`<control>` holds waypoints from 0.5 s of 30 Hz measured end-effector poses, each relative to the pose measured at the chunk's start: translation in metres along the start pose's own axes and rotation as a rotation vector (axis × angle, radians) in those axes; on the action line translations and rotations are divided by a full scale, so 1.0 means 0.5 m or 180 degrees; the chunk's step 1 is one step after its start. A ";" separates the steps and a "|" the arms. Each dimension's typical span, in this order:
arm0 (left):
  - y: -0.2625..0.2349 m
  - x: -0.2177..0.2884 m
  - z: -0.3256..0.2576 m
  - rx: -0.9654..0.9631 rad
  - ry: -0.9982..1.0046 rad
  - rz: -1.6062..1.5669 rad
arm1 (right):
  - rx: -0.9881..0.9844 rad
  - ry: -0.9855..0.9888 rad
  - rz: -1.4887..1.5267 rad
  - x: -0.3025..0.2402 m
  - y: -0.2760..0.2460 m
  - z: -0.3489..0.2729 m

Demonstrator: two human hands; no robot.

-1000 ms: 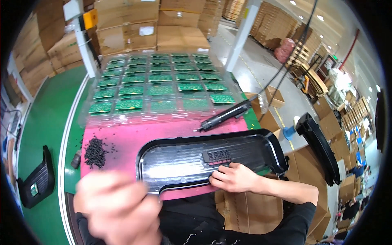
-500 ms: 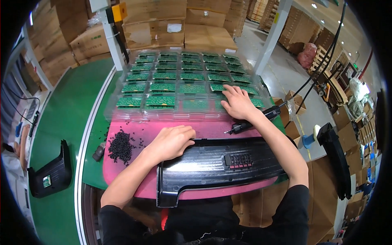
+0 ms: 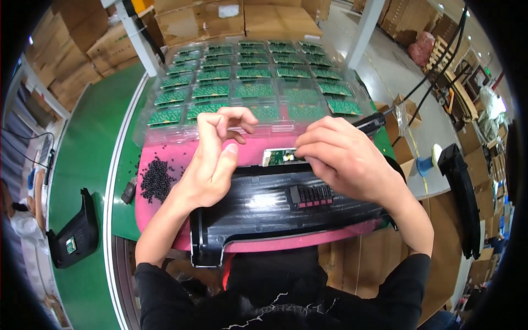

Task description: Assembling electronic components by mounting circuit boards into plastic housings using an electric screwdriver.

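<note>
Green circuit board (image 3: 281, 156) pinched in right hand (image 3: 344, 159) fingers at black panel's (image 3: 286, 206) far edge, not yet seated; left hand (image 3: 212, 159) loosely curled, empty.

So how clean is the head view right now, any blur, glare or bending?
Head view: both hands sharp, left hand and right hand over the black plastic panel; glare off the clear tray of green boards; straight edges bow toward the dark fisheye rim.

A pile of black screws (image 3: 157, 179) lies left of the hands; cardboard boxes (image 3: 231, 19) stack beyond.
</note>
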State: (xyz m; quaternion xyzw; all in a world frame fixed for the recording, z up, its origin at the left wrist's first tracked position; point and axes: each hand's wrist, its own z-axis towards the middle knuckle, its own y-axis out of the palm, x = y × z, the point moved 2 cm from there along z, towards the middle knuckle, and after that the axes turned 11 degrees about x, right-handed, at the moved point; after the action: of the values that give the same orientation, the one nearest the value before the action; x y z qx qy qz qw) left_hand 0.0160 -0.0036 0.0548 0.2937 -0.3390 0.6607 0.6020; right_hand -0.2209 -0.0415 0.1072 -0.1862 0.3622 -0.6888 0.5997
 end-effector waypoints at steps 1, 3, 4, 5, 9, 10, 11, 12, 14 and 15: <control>0.016 0.015 0.002 -0.0261 -0.0083 0.0117 | -0.0022 0.0041 0.0022 -0.015 -0.009 -0.006; 0.047 0.046 0.001 -0.0673 -0.0339 0.0388 | 0.0010 0.0084 0.0039 -0.028 -0.022 -0.014; 0.063 0.062 0.006 -0.0966 -0.0432 0.0713 | 0.0051 0.0082 0.0019 -0.032 -0.031 -0.022; 0.077 0.074 0.012 -0.1261 -0.0515 0.1037 | 0.0043 0.0156 0.0015 -0.034 -0.038 -0.031; 0.106 0.071 0.020 -0.1274 -0.0703 0.0900 | 0.0461 0.0096 -0.0462 -0.033 -0.063 -0.053; 0.111 0.073 0.021 -0.1095 -0.0830 0.0673 | 0.0506 0.0183 -0.0663 -0.033 -0.074 -0.059; 0.113 0.066 0.019 -0.1081 -0.0999 0.0340 | 0.0549 0.0267 -0.0864 -0.031 -0.085 -0.069; 0.114 0.062 0.018 -0.1093 -0.1111 0.0133 | 0.0633 0.0257 -0.0916 -0.024 -0.091 -0.083; 0.120 0.052 0.016 -0.1097 -0.1239 -0.0078 | 0.0643 0.0329 -0.0805 -0.020 -0.096 -0.110; 0.126 0.043 0.014 -0.1194 -0.1423 -0.0285 | 0.0664 0.0391 -0.0715 -0.021 -0.096 -0.120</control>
State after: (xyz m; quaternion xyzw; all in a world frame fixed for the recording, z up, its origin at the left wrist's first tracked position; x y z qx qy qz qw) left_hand -0.0488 0.0011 0.0702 0.3303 -0.5660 0.4782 0.5847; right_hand -0.2935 -0.0137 0.1036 -0.1198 0.3016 -0.7955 0.5118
